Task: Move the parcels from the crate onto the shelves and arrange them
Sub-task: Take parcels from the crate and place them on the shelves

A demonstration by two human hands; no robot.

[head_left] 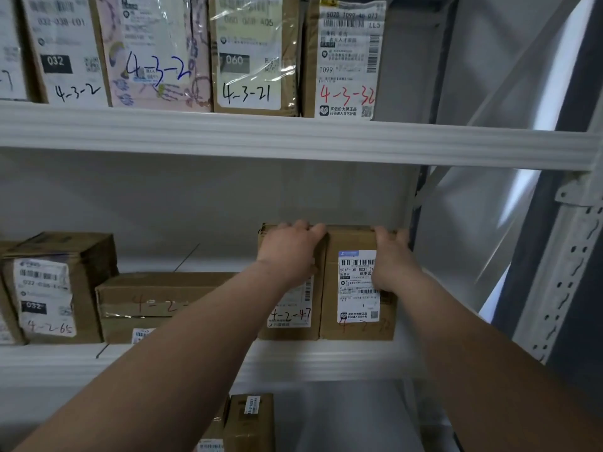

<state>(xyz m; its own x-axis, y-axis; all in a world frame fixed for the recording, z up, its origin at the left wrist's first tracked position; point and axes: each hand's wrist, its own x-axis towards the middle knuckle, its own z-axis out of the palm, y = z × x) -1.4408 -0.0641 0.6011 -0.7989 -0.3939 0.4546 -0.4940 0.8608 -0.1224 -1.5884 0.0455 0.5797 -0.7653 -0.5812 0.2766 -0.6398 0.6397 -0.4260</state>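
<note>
Grip: left hand (290, 252), right hand (391, 261) atop two parcels (288, 321) (354, 288) (seemingly touching)

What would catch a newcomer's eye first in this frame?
Two bare forearms reach to the right end of the middle shelf. The left grip is curled over the top of the parcel marked 4-2-47, and the right grip over the neighbouring parcel standing against it. Above, the upper shelf carries a row of parcels with big handwritten codes, ending on the right in a red-coded parcel.

Matt cardboard parcels (355, 288), painted-metal shelf (293, 138)
</note>
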